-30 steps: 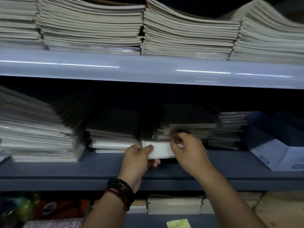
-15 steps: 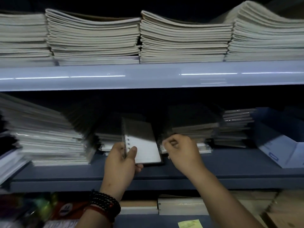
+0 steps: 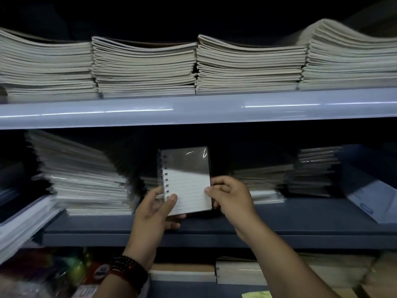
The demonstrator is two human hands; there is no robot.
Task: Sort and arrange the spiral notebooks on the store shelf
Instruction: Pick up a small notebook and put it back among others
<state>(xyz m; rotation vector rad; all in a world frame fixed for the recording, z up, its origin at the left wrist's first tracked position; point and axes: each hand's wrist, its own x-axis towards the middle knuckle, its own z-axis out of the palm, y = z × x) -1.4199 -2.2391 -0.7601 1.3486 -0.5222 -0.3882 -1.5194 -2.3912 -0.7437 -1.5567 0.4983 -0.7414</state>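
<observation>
A small spiral notebook [image 3: 187, 179] in clear wrap stands upright in front of the middle shelf [image 3: 214, 224], its coil on the left and lined page facing me. My left hand [image 3: 155, 208] grips its lower left corner, thumb over the coil. My right hand [image 3: 231, 195] pinches its right edge. Behind it, dark stacks of small spiral notebooks [image 3: 264, 179] lie on the shelf, with another stack [image 3: 315, 171] to the right.
A tall leaning pile of wrapped notebooks [image 3: 86, 179] fills the shelf's left. Several stacks of soft exercise books [image 3: 144, 67] sit on the upper shelf [image 3: 193, 108]. A blue box [image 3: 369, 190] stands at the right. Paper packs [image 3: 238, 272] lie below.
The notebook came out of the stack and rose upright, higher in front of the shelf. My right hand left the stack and took hold of the notebook's right edge.
</observation>
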